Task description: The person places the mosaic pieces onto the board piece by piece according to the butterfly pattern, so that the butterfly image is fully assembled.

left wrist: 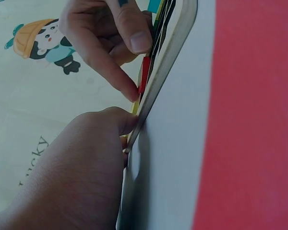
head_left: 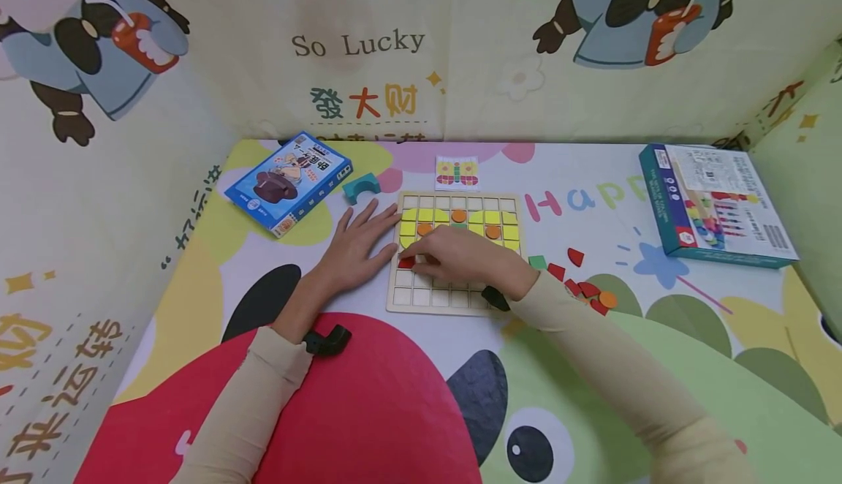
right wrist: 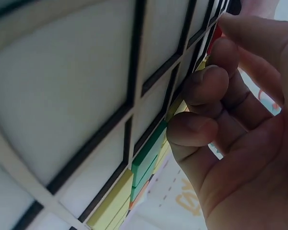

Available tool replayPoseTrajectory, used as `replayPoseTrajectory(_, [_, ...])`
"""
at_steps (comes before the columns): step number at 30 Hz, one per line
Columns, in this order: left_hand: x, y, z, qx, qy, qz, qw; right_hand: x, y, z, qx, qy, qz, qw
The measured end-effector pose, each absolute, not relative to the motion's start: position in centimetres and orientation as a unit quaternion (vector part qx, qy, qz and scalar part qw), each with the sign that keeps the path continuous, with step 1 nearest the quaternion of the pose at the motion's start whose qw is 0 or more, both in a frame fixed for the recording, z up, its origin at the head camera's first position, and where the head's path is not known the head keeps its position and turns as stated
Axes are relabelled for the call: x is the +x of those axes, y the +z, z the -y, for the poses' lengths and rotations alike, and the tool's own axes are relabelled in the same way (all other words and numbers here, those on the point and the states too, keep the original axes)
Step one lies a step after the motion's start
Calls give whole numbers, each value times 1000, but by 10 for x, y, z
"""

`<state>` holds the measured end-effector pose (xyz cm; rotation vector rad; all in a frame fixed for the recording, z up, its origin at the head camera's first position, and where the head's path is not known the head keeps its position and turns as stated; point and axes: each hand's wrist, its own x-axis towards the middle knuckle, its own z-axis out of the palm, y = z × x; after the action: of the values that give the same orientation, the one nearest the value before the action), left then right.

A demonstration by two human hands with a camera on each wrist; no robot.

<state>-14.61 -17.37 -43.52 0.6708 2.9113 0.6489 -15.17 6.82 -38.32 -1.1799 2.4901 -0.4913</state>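
Observation:
A wooden grid board (head_left: pixel 421 308) lies on the table, with yellow tiles (head_left: pixel 425 215) and orange round pieces (head_left: pixel 459 216) filling its upper rows. My right hand (head_left: pixel 460 254) reaches over the board and pinches a red piece (head_left: pixel 406 262) at the left edge, between thumb and index finger. In the left wrist view this red piece (left wrist: pixel 144 74) stands up at the board's surface between those fingertips. My left hand (head_left: pixel 355 246) lies with spread fingers along the board's left side, fingertips at its rim. Green tiles (right wrist: pixel 149 153) show in the board near my right fingers.
Loose red pieces (head_left: pixel 575 256), a green square (head_left: pixel 537 262) and an orange disc (head_left: pixel 608 299) lie right of the board. Behind it is a butterfly pattern card (head_left: pixel 457 173). A blue box (head_left: pixel 289 184), a teal arch block (head_left: pixel 361 187) and another box (head_left: pixel 717 206) stand farther out.

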Motion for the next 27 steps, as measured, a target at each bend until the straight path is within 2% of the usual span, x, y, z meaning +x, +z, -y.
replayPoseTrajectory(9, [-147,-436,174,223,212,-951,41,-155,-386,-67,-422,-175,-877,152])
replayPoseTrajectory(27, [-146,-436,173,222,213,-951,39,-154,-382,-64,-408,-171,-884,151])
